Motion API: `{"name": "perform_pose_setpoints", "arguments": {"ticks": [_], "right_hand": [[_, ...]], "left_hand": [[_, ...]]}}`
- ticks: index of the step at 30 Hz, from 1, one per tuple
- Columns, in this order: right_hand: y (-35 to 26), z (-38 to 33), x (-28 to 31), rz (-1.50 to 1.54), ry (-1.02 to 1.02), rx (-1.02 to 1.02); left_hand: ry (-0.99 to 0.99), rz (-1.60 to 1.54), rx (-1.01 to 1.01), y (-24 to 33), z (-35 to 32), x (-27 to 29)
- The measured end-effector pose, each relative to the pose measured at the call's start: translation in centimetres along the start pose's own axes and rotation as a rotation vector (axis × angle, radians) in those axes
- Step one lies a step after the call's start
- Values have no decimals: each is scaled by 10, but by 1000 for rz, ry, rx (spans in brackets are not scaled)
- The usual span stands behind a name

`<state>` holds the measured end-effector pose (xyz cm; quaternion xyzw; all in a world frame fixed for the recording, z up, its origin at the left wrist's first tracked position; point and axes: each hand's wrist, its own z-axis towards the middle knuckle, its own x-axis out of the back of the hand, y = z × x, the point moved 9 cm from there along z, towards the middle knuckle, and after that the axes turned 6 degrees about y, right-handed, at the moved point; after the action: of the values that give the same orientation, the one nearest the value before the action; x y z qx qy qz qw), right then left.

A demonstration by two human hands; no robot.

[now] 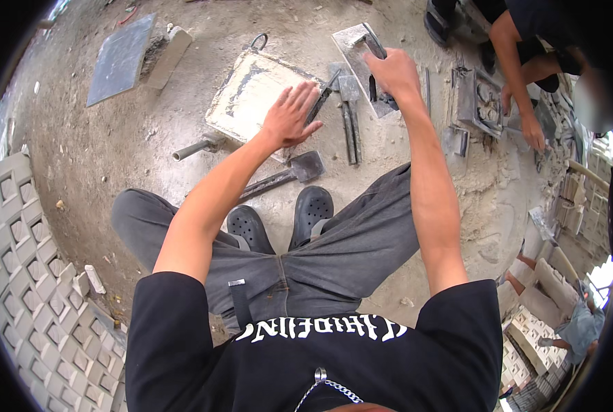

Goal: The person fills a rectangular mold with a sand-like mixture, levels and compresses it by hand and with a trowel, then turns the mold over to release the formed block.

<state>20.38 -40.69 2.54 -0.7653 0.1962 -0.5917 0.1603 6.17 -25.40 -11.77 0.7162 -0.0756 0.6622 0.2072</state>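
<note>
My left hand is open, its fingers spread over the right side of a square mold coated with pale powder. The mold has a wire loop at the far edge and a pipe-like handle at its near left corner. Whether the palm touches the powder I cannot tell. My right hand is closed round the handle of a rectangular plastering float, its plate dusted pale. Between my hands lie flat-bladed tools with long dark handles. A broad-bladed scraper rests just in front of my shoes.
A grey sheet leans by a block at the far left. Patterned blocks are stacked along the left. At the right, another person's hands are near a metal mold. More people and stacked blocks appear lower right.
</note>
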Motion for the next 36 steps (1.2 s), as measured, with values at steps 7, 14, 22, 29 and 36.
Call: {"name": "perform_pose_setpoints", "arguments": {"ticks": [7,14,22,29,36], "right_hand": [[-1,2,4,-10,-31,-29],[-1,6,-2,0,-27,-2],[-2,4,0,-2,-11,37],[4,5,-1,-9,-30,-2],[-1,2,-2,-5,-84,1]], "left_hand": [[275,-37,749,-124,-53,18],[213,35,545,-123,-30,8],[303,-37,521,-150,0,18],[87,-63,214,-55,21,5],[167,-278,134,-19,-4,17]]}}
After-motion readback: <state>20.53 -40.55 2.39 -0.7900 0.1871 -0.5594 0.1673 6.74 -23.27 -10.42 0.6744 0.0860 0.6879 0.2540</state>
